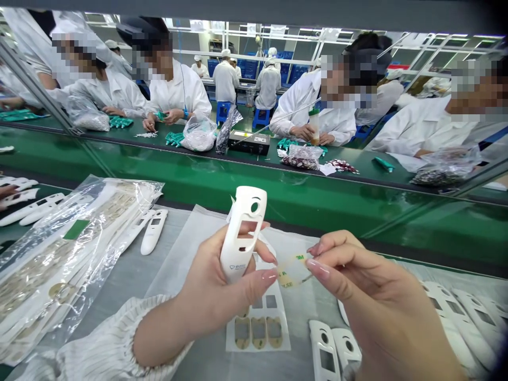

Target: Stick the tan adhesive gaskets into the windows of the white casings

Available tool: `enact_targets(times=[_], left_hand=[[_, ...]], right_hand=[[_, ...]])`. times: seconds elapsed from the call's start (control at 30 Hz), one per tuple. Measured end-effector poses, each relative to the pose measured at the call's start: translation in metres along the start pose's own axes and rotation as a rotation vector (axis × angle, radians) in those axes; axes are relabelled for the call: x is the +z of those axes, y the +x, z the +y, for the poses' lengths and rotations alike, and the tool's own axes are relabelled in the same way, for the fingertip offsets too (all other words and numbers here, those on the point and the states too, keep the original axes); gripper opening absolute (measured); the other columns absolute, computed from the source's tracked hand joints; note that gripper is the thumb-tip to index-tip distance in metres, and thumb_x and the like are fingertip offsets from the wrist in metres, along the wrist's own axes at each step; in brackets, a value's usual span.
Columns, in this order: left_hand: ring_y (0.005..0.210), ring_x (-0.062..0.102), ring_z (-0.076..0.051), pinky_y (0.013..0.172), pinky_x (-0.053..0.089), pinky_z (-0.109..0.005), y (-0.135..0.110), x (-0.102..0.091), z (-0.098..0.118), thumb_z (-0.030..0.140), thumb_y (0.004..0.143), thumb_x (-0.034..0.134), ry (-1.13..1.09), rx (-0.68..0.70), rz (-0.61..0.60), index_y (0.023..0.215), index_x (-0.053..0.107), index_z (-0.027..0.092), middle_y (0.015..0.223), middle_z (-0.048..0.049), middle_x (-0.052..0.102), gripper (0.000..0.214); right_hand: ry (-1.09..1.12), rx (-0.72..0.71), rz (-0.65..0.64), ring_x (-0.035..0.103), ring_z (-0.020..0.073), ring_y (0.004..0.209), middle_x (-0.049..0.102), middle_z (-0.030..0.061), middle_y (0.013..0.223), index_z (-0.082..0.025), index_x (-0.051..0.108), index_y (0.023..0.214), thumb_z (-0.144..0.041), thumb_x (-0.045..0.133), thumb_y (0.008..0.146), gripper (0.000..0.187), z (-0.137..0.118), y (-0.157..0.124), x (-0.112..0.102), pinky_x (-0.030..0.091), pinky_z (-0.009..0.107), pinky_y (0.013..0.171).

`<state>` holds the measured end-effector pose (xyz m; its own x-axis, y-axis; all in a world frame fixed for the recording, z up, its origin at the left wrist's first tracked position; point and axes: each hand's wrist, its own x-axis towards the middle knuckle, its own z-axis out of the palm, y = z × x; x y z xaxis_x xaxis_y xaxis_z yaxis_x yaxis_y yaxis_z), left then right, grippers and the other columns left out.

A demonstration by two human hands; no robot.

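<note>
With a plastic bag of white housings [67, 259] to one side and a sheet of adhesive pads [257, 333] below, we clamp a white plastic device housing [243, 233] in our left hand [216, 286], while our right hand [369, 296] pinches a clear adhesive film [291, 270] just beside it.

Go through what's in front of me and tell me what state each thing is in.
left hand: closed around the housing
white plastic housing: held upright, windows uncovered
right hand: pinching the film
adhesive film piece: clear, held out in the air
backing sheet: flat, three oval pads on it
clear plastic bag: packed with white parts
loose housing: lying outside the bag
</note>
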<state>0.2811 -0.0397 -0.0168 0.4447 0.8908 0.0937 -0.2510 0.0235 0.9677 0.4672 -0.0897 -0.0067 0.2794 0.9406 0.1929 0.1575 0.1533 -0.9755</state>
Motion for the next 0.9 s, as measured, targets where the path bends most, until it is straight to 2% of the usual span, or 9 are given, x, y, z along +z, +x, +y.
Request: enact_targets(times=[0.13, 0.27, 0.37, 0.57, 0.67, 0.73, 0.8, 0.9], left_hand=[[0.057, 0.058, -0.009, 0.054, 0.048, -0.021, 0.002, 0.006, 0.000, 0.024, 0.072, 0.080, -0.005, 0.003, 0.065, 0.108, 0.057, 0.021, 0.076, 0.0022, 0.065, 0.043], [0.061, 0.060, -0.011, 0.055, 0.049, -0.021, 0.004, 0.009, 0.002, 0.023, 0.076, 0.077, 0.068, -0.013, 0.072, 0.103, 0.058, 0.018, 0.069, 0.0027, 0.063, 0.033], [0.065, 0.062, -0.013, 0.060, 0.053, -0.023, 0.003, 0.009, 0.003, 0.019, 0.075, 0.076, 0.128, 0.050, 0.097, 0.091, 0.060, 0.018, 0.067, 0.0026, 0.064, 0.023], [0.058, 0.062, -0.013, 0.062, 0.054, -0.027, 0.000, 0.008, 0.001, 0.019, 0.076, 0.074, 0.298, 0.119, 0.181, 0.089, 0.060, 0.020, 0.067, 0.0032, 0.066, 0.019], [0.057, 0.062, -0.014, 0.065, 0.054, -0.029, 0.000, 0.008, 0.000, 0.021, 0.078, 0.073, 0.339, 0.134, 0.203, 0.082, 0.060, 0.020, 0.065, 0.0026, 0.065, 0.014], [0.055, 0.061, -0.014, 0.062, 0.054, -0.029, 0.000, 0.008, -0.001, 0.022, 0.078, 0.073, 0.309, 0.135, 0.213, 0.090, 0.061, 0.020, 0.065, 0.0026, 0.065, 0.017], [0.053, 0.059, -0.014, 0.057, 0.053, -0.028, 0.001, 0.008, -0.001, 0.021, 0.078, 0.073, 0.261, 0.122, 0.205, 0.103, 0.060, 0.020, 0.066, 0.0028, 0.065, 0.029], [0.054, 0.059, -0.013, 0.055, 0.052, -0.027, 0.002, 0.009, 0.000, 0.020, 0.076, 0.074, 0.196, 0.112, 0.175, 0.110, 0.057, 0.019, 0.066, 0.0035, 0.064, 0.039]], right_hand=[[0.001, -0.028, -0.023, 0.055, 0.0163, 0.078, 0.055, 0.0028, 0.084, -0.024, 0.070, 0.067, -0.029, 0.078, 0.074, 0.012, 0.003, 0.001, -0.001, 0.047, 0.026, 0.063], [-0.017, 0.004, -0.035, 0.055, 0.0160, 0.076, 0.055, 0.0021, 0.082, -0.025, 0.070, 0.068, -0.031, 0.077, 0.075, 0.012, 0.000, 0.000, 0.000, 0.046, 0.028, 0.065], [-0.043, 0.009, -0.012, 0.056, 0.0165, 0.075, 0.056, 0.0019, 0.080, -0.026, 0.071, 0.068, -0.033, 0.076, 0.076, 0.012, -0.004, -0.002, 0.003, 0.044, 0.030, 0.066], [-0.299, -0.067, 0.192, 0.058, 0.0188, 0.076, 0.063, 0.0025, 0.084, -0.030, 0.074, 0.083, -0.038, 0.071, 0.080, 0.008, -0.007, -0.007, 0.013, 0.043, 0.032, 0.064], [-0.377, -0.101, 0.298, 0.058, 0.0185, 0.075, 0.063, 0.0021, 0.083, -0.030, 0.072, 0.098, -0.040, 0.070, 0.080, 0.021, -0.007, -0.006, 0.015, 0.045, 0.035, 0.071], [-0.373, -0.102, 0.356, 0.058, 0.0184, 0.074, 0.064, 0.0021, 0.083, -0.029, 0.070, 0.104, -0.040, 0.070, 0.080, 0.027, -0.006, -0.005, 0.013, 0.046, 0.036, 0.075], [-0.321, -0.087, 0.301, 0.060, 0.0193, 0.077, 0.067, 0.0034, 0.085, -0.028, 0.071, 0.098, -0.040, 0.070, 0.081, 0.021, -0.006, -0.003, 0.009, 0.047, 0.035, 0.074], [-0.204, -0.061, 0.066, 0.061, 0.0193, 0.077, 0.067, 0.0040, 0.084, -0.026, 0.071, 0.083, -0.036, 0.071, 0.081, 0.011, -0.005, -0.002, 0.005, 0.048, 0.031, 0.066]])
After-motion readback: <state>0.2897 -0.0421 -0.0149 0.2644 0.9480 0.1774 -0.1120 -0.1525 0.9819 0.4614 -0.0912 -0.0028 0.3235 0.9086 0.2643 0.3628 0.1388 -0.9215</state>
